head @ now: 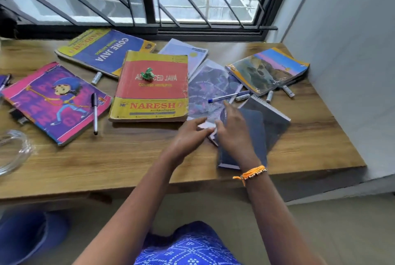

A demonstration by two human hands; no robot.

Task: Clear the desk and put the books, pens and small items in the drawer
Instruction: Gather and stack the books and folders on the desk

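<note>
Wooden desk (119,157) front edge: both hands (190,136) touch dark notebook (252,136).

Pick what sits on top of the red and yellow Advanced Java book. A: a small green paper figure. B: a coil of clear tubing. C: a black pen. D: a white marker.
A: a small green paper figure rests on the cover of the red and yellow book, over its title.
</note>
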